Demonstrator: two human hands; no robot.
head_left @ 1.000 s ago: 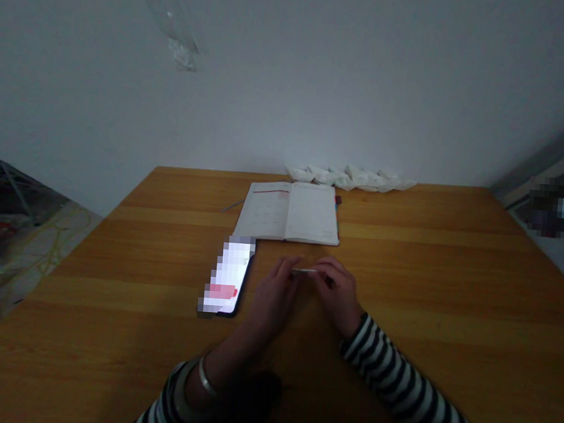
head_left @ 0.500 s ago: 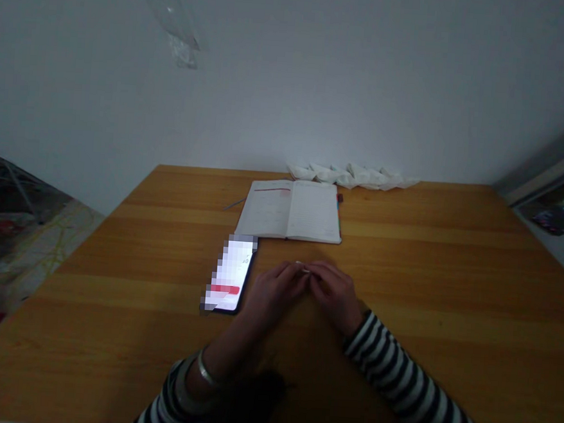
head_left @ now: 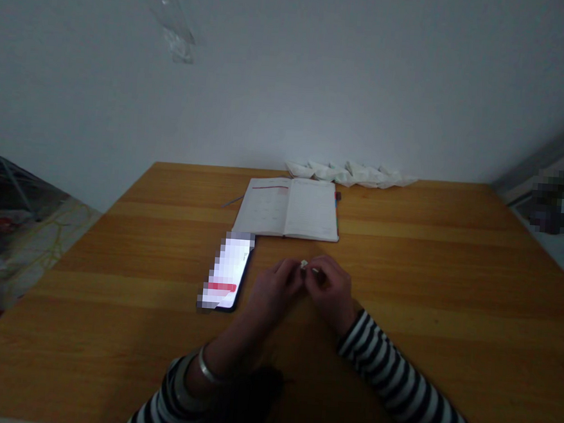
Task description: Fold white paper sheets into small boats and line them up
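Note:
Both hands meet over the middle of the table, fingertips together. Between them shows a small whitish piece point(head_left: 304, 264), too small to name. My left hand point(head_left: 277, 287) is closed, thumb and fingers pinched at that piece. My right hand point(head_left: 331, 286) is closed too, its fingertips touching the piece from the right; a light sliver shows at its fingers. Left of my left hand lies a phone point(head_left: 229, 272) with a lit screen. Beyond the hands an open notebook point(head_left: 311, 207) lies flat, a thin ribbon at its left side.
Crumpled white tissue-like paper point(head_left: 352, 174) lies in a row along the wall behind the notebook. The wooden table point(head_left: 427, 267) meets a pale wall point(head_left: 320, 72). Clear plastic point(head_left: 178, 43) hangs on the wall at upper left.
The whitish piece shows more clearly between the fingertips. My right hand's fingers have curled and shifted slightly. The whole view has shifted a little.

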